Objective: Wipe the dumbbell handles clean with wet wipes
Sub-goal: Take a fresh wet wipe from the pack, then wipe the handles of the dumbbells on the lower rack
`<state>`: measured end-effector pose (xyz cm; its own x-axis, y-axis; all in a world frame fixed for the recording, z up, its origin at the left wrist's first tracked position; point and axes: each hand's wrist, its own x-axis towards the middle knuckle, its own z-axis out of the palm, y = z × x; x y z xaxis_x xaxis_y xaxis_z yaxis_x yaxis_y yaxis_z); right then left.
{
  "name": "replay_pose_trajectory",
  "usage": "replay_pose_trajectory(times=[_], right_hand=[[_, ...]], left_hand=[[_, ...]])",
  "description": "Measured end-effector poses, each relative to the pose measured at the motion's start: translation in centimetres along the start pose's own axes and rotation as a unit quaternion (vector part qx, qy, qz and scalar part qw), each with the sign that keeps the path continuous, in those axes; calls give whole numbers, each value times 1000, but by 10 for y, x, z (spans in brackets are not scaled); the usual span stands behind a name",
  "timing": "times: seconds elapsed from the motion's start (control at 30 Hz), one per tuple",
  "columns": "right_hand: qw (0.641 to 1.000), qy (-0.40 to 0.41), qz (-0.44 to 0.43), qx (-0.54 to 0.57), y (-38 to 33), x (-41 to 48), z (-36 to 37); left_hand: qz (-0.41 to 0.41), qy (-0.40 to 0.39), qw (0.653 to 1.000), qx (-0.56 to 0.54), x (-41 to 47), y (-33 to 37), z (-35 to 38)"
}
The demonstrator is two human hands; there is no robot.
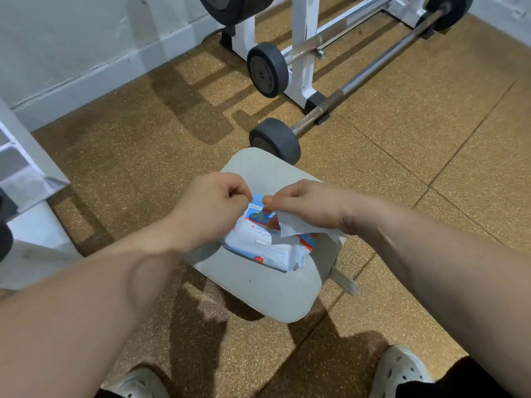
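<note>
- The right hand [304, 205] pinches a white wet wipe [298, 226] over the wipe pack [267, 249].
- The left hand [212, 202] is curled in a pinch beside it; I cannot tell on what.
- The pack lies in the middle of the grey seat [273, 297].
- The dumbbell [275, 139] is on the floor, just past the seat's far edge.

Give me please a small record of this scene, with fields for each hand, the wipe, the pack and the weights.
left hand: fingers curled in a pinch above the pack; what it pinches is unclear
right hand: pinches a white wet wipe
wipes pack: lies on the grey padded seat, under both hands
barbell: on the floor beyond the seat, no hand on it
task stage: one wipe is out; wiping not yet begun
</note>
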<state>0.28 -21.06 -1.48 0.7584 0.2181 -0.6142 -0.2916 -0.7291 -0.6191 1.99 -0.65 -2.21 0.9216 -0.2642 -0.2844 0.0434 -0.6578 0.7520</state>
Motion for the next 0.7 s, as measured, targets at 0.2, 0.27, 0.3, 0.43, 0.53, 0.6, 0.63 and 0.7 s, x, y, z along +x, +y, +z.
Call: replay_pose_trajectory(times=[0.2,0.27,0.3,0.43,0.53,0.6,0.63,0.7], right_hand=[[980,99,-52,164,-16,10,-9],[935,137,-39,324,-26,15,-13],[920,131,-36,368,-30,17,-14],[900,127,-87,407,-63,6,-11],[888,147,-120,418,-92,-16,-16],[893,164,-114,404,-121,-35,-28],[895,170,-110,398,-138,-45,-35],[898,156,-105,397,-177,-66,-48]], left_hand=[[-38,66,988,-137,11,20,-17],[-59,29,974,-216,10,31,-23],[-63,2,968,-241,8,36,-24],[-88,-7,942,-324,-5,54,-28],[-125,25,901,-414,-21,75,-49],[-149,62,887,-434,-33,95,-78],[-158,86,880,-439,-41,108,-94],[-171,133,872,-439,-56,131,-128]])
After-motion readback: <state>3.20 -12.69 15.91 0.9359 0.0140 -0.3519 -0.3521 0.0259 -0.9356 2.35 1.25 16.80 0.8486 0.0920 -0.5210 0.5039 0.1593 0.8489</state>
